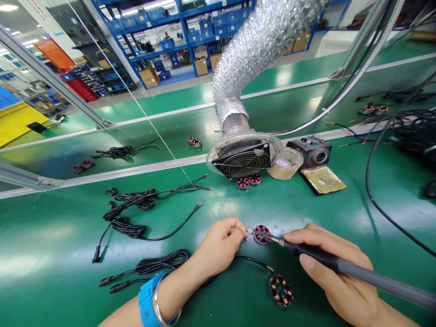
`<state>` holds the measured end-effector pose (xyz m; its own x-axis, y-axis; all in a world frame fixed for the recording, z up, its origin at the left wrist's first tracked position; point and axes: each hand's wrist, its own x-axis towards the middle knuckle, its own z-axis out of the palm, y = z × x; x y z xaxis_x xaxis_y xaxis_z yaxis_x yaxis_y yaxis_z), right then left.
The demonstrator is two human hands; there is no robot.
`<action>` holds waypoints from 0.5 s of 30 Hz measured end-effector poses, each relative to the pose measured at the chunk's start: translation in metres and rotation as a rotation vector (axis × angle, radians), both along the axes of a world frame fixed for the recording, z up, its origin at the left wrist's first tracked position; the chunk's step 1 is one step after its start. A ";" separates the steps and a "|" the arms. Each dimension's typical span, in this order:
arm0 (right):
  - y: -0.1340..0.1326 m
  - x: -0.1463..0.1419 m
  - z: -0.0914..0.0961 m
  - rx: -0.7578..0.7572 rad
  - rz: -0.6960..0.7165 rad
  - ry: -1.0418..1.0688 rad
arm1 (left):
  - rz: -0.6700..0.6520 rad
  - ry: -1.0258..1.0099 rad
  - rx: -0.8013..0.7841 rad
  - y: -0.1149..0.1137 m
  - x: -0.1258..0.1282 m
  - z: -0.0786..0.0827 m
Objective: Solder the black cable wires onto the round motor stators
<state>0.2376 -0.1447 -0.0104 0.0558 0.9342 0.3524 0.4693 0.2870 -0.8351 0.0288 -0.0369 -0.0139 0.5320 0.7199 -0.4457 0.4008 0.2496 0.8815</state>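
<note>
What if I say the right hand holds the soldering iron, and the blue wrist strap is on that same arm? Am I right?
Nearly! The blue wrist strap is on the other arm, the one with the left hand. The head view shows it. The right hand does hold the soldering iron.

The fingers of the left hand (223, 241) cover most of what they pinch. The left forearm (190, 275) hides part of the black cable (254, 259). The right edge cuts off the soldering iron (361, 272) and the cable heap (417, 141); the top edge cuts off the silver duct (252, 50).
</note>
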 end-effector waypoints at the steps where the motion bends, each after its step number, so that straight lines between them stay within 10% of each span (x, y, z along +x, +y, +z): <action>1: 0.000 0.000 0.000 0.007 0.003 -0.005 | -0.002 0.002 0.005 0.000 0.000 0.000; 15: -0.003 -0.010 0.002 0.003 0.027 0.029 | -0.021 0.005 0.021 -0.001 -0.001 0.000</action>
<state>0.2280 -0.1477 -0.0079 0.0405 0.9345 0.3536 0.4368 0.3017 -0.8475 0.0274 -0.0375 -0.0139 0.5449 0.7177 -0.4337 0.4104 0.2228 0.8843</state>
